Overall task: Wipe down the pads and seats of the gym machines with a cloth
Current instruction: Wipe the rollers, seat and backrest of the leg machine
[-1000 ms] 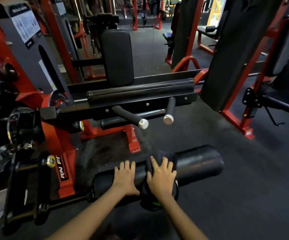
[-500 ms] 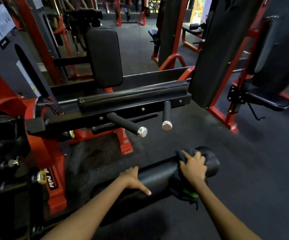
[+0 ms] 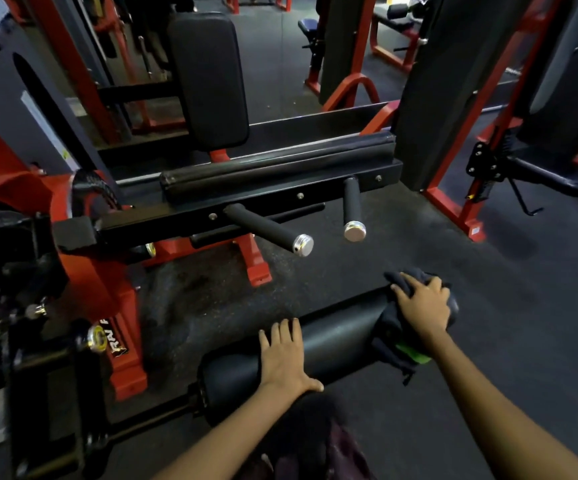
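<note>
On my far left is the red frame [image 3: 107,299] of the machine, with dark round weights [image 3: 0,258] hung on its side. A black arm [image 3: 142,424] runs low from there to the roller pad [image 3: 336,341], which is a fat black tube lying across in front of me, just over the floor [image 3: 488,341].

My left hand [image 3: 285,358] lies flat on the roller pad, near the end that joins the arm. My fingers are straight and close together, and my thumb sticks out to the side. It holds nothing; it only presses down on the pad.

Past the pad, two black handles with shiny silver caps [image 3: 303,244] point toward me from a long black bar. A tall black back pad [image 3: 209,77] stands behind that bar.

The cloth [image 3: 398,337] is dark with a bit of green. It is wrapped over the right end of the roller pad. My right hand [image 3: 426,306] is on top of it with my fingers spread wide, pushing the cloth against the pad. Some cloth hangs down under my wrist.

More red and black machines stand on my right.
</note>
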